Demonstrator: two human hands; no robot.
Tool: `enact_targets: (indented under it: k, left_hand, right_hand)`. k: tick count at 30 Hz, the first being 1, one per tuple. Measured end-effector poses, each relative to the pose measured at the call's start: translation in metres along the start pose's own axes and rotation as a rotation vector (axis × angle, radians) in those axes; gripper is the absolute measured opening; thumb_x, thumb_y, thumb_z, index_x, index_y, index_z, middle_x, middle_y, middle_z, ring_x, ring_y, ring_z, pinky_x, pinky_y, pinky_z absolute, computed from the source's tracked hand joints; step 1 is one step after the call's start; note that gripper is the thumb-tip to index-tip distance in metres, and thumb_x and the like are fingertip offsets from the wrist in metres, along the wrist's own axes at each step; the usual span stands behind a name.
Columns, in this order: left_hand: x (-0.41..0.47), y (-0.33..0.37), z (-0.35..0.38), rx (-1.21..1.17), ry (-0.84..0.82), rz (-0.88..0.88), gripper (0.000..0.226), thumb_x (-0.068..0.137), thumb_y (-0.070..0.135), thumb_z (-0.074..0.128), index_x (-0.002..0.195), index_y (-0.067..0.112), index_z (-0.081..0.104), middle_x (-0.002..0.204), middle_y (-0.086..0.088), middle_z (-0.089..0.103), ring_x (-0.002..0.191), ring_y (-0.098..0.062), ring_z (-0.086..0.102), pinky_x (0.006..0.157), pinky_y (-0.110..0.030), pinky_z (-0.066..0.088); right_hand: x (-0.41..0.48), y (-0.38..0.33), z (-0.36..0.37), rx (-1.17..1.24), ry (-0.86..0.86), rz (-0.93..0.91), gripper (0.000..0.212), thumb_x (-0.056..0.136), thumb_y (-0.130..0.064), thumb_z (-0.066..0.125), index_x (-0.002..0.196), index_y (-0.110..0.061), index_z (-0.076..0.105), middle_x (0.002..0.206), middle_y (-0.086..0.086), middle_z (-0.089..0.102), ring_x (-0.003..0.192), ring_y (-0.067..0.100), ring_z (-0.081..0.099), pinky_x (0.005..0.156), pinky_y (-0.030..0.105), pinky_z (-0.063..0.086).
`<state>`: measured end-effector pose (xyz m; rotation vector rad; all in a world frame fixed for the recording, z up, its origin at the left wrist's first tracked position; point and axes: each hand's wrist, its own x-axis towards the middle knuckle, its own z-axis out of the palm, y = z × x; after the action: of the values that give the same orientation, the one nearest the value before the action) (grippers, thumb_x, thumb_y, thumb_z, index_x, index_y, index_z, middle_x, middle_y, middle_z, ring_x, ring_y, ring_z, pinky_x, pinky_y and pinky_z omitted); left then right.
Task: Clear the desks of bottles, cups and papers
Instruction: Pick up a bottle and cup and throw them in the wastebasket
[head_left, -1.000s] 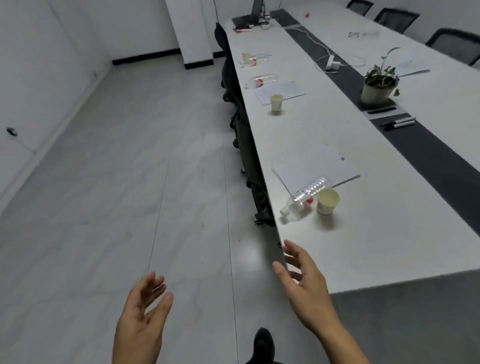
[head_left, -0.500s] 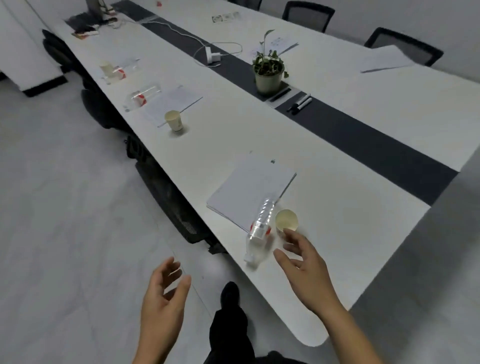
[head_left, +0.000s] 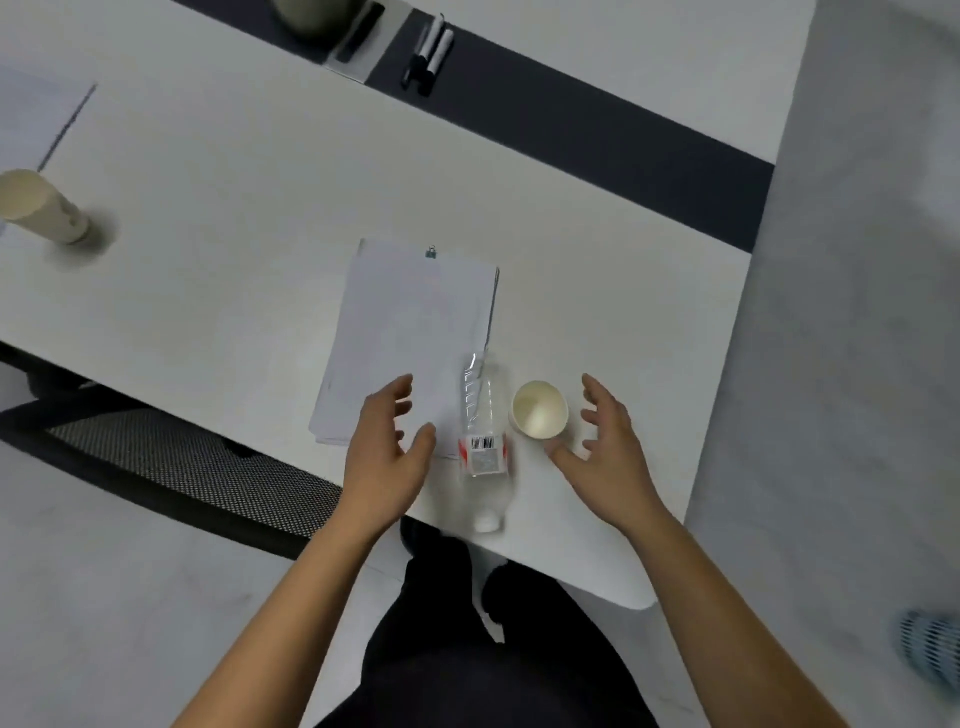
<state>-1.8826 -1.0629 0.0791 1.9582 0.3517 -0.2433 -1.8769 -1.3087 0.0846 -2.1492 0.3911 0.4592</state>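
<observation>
A clear plastic bottle (head_left: 482, 441) with a red and white label lies on its side near the front edge of the white desk (head_left: 218, 291), its cap end toward me. Partly under it rests a clipped stack of white papers (head_left: 410, 332). Just right of the bottle stands an empty paper cup (head_left: 539, 408). My left hand (head_left: 387, 457) hovers open over the papers' near corner, left of the bottle. On the other side, my right hand (head_left: 608, 447) is open beside the cup, thumb close to its base. Neither hand holds anything.
A second paper cup (head_left: 41, 207) stands at the far left, with another sheet (head_left: 36, 114) behind it. Markers (head_left: 428, 54) and a plant pot (head_left: 311, 15) sit on the dark centre strip. A mesh office chair (head_left: 171, 467) is tucked under the desk at left.
I have moved in close over the desk end. Both hands have risen from below the desk edge and now flank the bottle and cup.
</observation>
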Motion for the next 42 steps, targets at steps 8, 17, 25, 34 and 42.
enact_targets:
  k: [8,17,25,34,42]
  left_hand:
    - [0.008,-0.022,0.026,0.309,-0.18,0.243,0.061,0.092,0.02,0.06,0.148,0.014,0.036,0.148,-0.005,0.039,0.134,-0.02,0.044,0.1,-0.041,0.048]
    - [0.041,-0.027,0.038,1.3,-0.552,1.027,0.089,0.076,-0.013,0.028,0.158,0.021,0.019,0.165,-0.02,-0.001,0.151,-0.043,0.002,0.116,-0.062,0.02]
    - [0.047,-0.004,0.047,1.079,-0.401,0.957,0.067,0.075,0.017,0.08,0.135,0.022,0.052,0.147,-0.004,0.051,0.142,-0.031,0.041,0.109,-0.057,0.034]
    - [-0.024,0.1,-0.007,0.135,0.154,0.419,0.044,0.082,0.051,0.068,0.124,0.041,0.059,0.106,0.017,0.066,0.105,-0.01,0.056,0.088,-0.038,0.048]
    - [-0.058,0.142,-0.027,-0.186,0.105,0.28,0.046,0.066,0.065,0.067,0.11,0.068,0.055,0.109,0.034,0.059,0.112,-0.015,0.058,0.099,-0.047,0.047]
  right_hand:
    - [0.025,0.027,0.05,-0.091,0.115,-0.032,0.083,0.085,-0.035,0.076,0.154,-0.03,0.029,0.149,-0.005,0.04,0.133,0.015,0.045,0.095,0.02,0.036]
    - [-0.024,0.08,0.02,-0.11,0.213,0.073,0.074,0.087,-0.034,0.074,0.149,-0.026,0.034,0.144,-0.004,0.042,0.125,0.02,0.051,0.09,0.025,0.04]
    - [-0.053,0.086,0.002,0.067,0.347,0.119,0.078,0.083,-0.035,0.077,0.148,-0.031,0.034,0.14,-0.01,0.043,0.123,0.018,0.053,0.093,0.026,0.042]
    - [-0.072,0.015,-0.067,0.251,0.534,-0.108,0.079,0.072,-0.033,0.087,0.138,-0.036,0.045,0.127,-0.021,0.045,0.102,0.005,0.056,0.084,0.029,0.051]
    - [-0.107,-0.018,-0.08,0.414,0.679,-0.188,0.075,0.065,-0.032,0.091,0.129,-0.034,0.05,0.129,-0.012,0.054,0.111,0.006,0.057,0.086,0.021,0.05]
